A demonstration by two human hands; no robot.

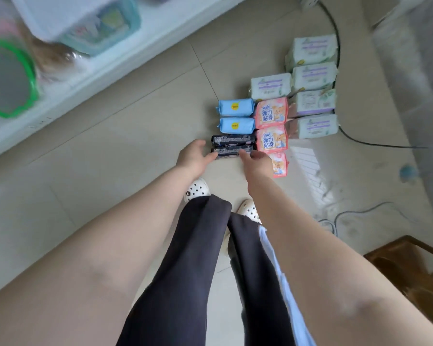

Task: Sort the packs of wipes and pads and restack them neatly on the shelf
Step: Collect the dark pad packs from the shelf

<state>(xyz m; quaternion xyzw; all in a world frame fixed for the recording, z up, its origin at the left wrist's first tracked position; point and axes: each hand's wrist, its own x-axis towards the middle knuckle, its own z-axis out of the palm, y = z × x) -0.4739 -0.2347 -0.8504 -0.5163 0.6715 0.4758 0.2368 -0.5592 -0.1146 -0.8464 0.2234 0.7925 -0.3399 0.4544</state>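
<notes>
Pale, glossy floor tiles (140, 136) fill most of the view, and the packs are laid out on them in tidy rows ahead of the person's white perforated clogs (198, 189). Two dark, flat rectangular packs (233, 146) are set side by side nearest the feet; the nearer one is touched at its left end by the left hand (194, 156) and at its right end by the right hand (256, 162). Whether the fingers are curled round the pack or only laid against it cannot be told, since the fingertips are hidden behind the hands. Beyond the dark packs, two soft blue packs (236, 117) with yellow round stickers are placed one behind the other. Just beside these, three pink packs (271, 126) printed with characters are lined up, the nearest partly covered by the right hand. Farther right, five pale green and lilac packs (313, 88) in crinkled wrappers are arranged close together.

At the upper left, a white shelf (125, 61) is seen, blurred. A teal box with a clear window (103, 28) is held on it, its contents too blurred to be named, and a green scalloped ring (10, 78) lies beside it. A black cable (360, 142) is trailed across the tiles behind the packs, and a brown wooden piece (410, 260) is visible at the lower right.
</notes>
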